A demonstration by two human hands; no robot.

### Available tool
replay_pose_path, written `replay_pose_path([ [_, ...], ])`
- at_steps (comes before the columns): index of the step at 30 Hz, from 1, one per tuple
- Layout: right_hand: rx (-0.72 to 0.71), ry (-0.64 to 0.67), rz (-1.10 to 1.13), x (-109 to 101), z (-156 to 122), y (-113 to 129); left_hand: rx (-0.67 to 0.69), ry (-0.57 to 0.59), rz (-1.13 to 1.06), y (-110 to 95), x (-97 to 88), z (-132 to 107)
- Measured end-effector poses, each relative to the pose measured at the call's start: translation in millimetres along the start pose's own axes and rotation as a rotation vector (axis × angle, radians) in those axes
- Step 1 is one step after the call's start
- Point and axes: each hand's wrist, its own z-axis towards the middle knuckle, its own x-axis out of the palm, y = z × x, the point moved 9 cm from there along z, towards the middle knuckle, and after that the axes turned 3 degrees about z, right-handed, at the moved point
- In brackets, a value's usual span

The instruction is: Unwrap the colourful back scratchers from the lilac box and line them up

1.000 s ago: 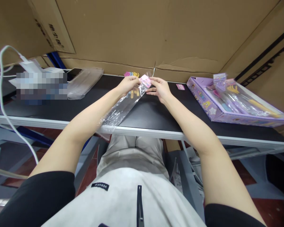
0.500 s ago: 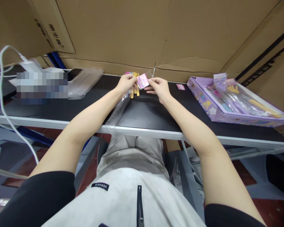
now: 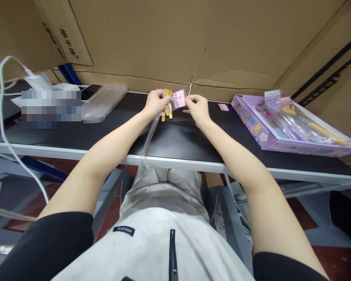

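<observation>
My left hand (image 3: 156, 102) and my right hand (image 3: 195, 107) are raised over the far side of the black table (image 3: 76, 132), both pinched on the top of a long clear plastic bag (image 3: 148, 136) with a pink header card (image 3: 179, 98). The bag hangs down toward the table's near edge. Behind my left hand lies a small toy with yellow prongs and coloured rings (image 3: 166, 111) on the table.
A purple box (image 3: 269, 136) with packed toys stands at the right. A small pink card (image 3: 223, 107) lies near it. A stack of clear bags (image 3: 103, 102) and a white cable (image 3: 6, 128) are at the left. Cardboard sheets (image 3: 175, 43) wall the back.
Both hands have lifted the bag's top slightly and turned it, so the bag now hangs narrower and more upright. The yellow toy, before partly behind the bag, now shows on the table.
</observation>
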Motion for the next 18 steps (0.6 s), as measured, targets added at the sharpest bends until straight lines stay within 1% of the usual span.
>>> replay_pose_path([
  [2, 0.006, -0.057, 0.004, -11.7, 7.1, 1.4, -0.038, -0.043, 0.01, 1.2, -9.3, 1.6],
  [4, 0.043, -0.141, 0.014, -32.4, 17.4, 1.0, -0.091, -0.086, -0.013, 3.6, -19.2, 3.8],
  [7, 0.132, -0.299, 0.044, -77.7, 34.9, -5.4, -0.227, -0.109, -0.105, 11.6, -27.9, 5.3],
  [10, 0.24, -0.455, 0.061, -129.7, 48.4, -20.0, -0.344, -0.087, -0.215, 18.2, -28.6, 4.0],
  [12, 0.308, -0.517, 0.027, -159.9, 55.1, -31.9, -0.39, -0.065, -0.276, 22.4, -27.3, 4.1],
  [15, 0.373, -0.553, -0.12, -193.1, 64.8, -48.2, -0.433, -0.037, -0.348, 31.8, -25.2, 7.4],
  [16, 0.383, -0.547, -0.193, -200.2, 68.8, -52.8, -0.44, -0.03, -0.368, 34.9, -24.5, 9.0],
  [18, 0.374, -0.486, -0.356, -205.9, 79.3, -60.4, -0.444, -0.029, -0.395, 38.6, -24.8, 11.6],
])
